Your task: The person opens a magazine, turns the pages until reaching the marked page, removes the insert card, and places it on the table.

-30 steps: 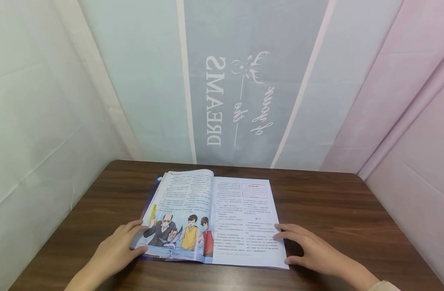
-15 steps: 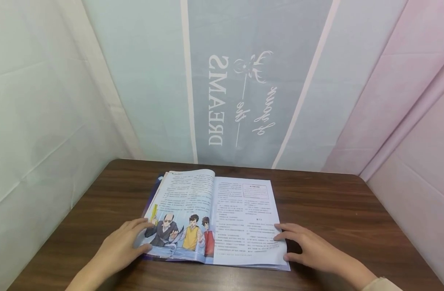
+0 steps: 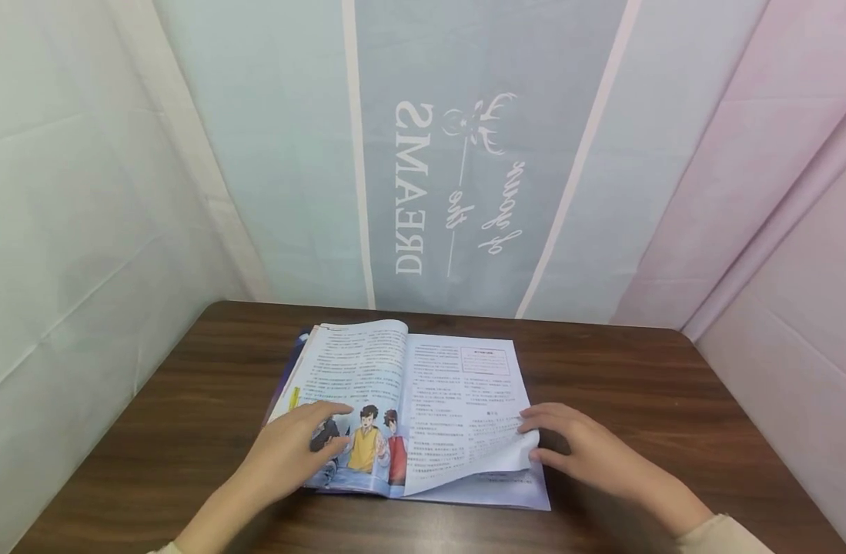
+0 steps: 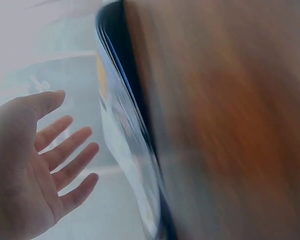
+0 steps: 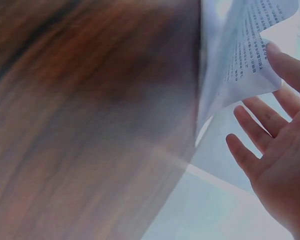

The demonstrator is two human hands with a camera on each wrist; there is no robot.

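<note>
An open magazine [image 3: 443, 385] lies on the table, with text on both pages and a cartoon of several figures low on the left page. My right hand [image 3: 589, 450] pinches the lower outer corner of the right-hand page [image 3: 513, 454], which curls up off the sheet beneath. In the right wrist view, the thumb [image 5: 280, 57] lies on the printed side and the index finger goes behind the paper. My left hand [image 3: 291, 446] hovers over the left page's picture, covering part of it. Its fingers [image 4: 75, 162] are spread and hold nothing in the left wrist view.
The dark wood-grain table [image 3: 623, 385] extends to both sides of the magazine. Behind it hangs a pale fabric curtain [image 3: 457, 231] with mirrored lettering. More fabric walls [image 3: 83, 231] close in the left and right sides.
My left hand has moved from the magazine's left edge rightward over the picture. My right hand has lifted the page's lower corner, which lay nearly flat before, and shifted slightly up and inward.
</note>
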